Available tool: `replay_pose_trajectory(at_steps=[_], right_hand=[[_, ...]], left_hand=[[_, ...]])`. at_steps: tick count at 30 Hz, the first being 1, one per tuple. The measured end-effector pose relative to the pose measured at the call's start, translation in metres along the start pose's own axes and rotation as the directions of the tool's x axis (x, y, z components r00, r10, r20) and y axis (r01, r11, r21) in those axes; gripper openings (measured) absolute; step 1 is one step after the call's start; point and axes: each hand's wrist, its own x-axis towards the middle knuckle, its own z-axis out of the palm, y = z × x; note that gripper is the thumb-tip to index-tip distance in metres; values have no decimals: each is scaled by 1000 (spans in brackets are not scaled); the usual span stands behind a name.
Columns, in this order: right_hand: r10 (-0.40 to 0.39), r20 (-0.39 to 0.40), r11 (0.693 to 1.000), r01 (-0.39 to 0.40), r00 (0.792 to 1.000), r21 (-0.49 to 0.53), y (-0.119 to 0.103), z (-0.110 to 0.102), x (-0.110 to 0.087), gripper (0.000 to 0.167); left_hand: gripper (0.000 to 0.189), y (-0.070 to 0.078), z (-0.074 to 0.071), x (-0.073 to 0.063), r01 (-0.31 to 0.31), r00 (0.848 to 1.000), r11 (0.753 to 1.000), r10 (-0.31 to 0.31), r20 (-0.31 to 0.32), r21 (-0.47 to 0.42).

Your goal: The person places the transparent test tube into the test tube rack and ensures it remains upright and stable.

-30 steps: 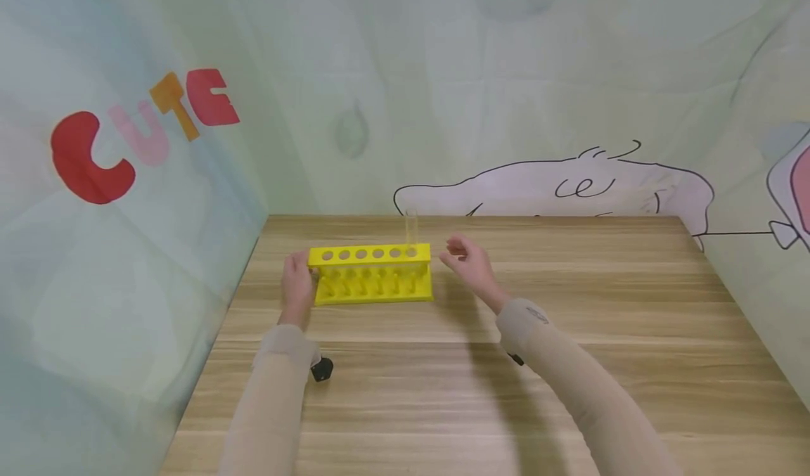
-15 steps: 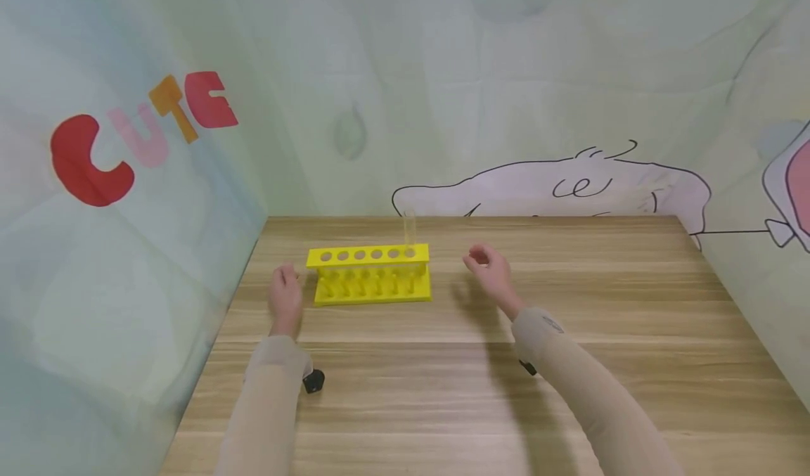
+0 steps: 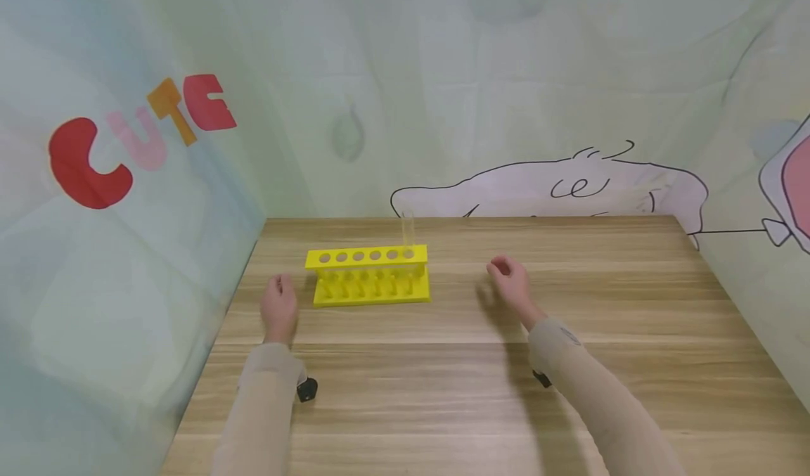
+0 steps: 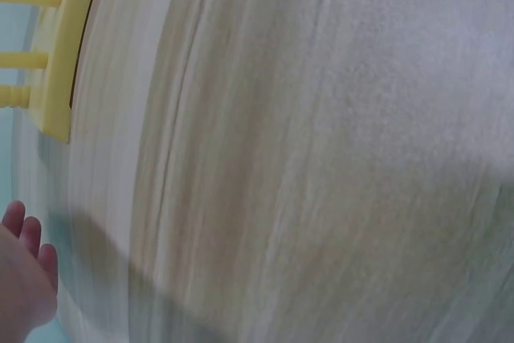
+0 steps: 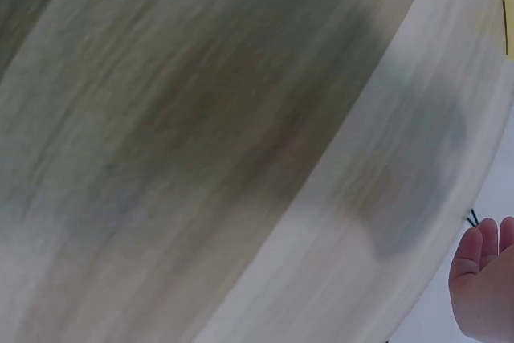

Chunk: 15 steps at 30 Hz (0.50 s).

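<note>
A yellow test tube rack (image 3: 370, 300) with a row of round holes on top stands toward the back left of the table. One clear test tube (image 3: 408, 230) rises upright from its rightmost hole. To the rack's left is my left hand (image 3: 279, 309), apart from it, fingers loosely curled around nothing. My right hand (image 3: 510, 282) hovers off to the right of the rack, also holding nothing, its fingers relaxed. The left wrist view catches a corner of the rack (image 4: 60, 70) above the left fingertips (image 4: 30, 234). Only a sliver of the rack (image 5: 508, 14) enters the right wrist view.
The wood-grain table (image 3: 411, 391) spreads out in front of and to the right of the rack. Printed fabric walls (image 3: 316, 96) close in the back and both sides. Black wrist devices (image 3: 307, 389) show by the sleeves.
My left hand has let go of the rack's left end and drawn back left and nearer. The right hand has moved away to the right. The rack and tube stay put.
</note>
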Motion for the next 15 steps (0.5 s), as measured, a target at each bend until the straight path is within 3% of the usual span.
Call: replay_pose_trajectory(at_steps=[11,15], right_hand=[[20,-18,1000,-20,1000,13,11,-14,-4,27],[32,-8,999,-33,999,-26,20,-21,-5,31]], left_hand=[[50,-6,-3,0,-42,998,995,45,-32,88],[50,-9,-6,-2,-86,995,986,92,-34,144]])
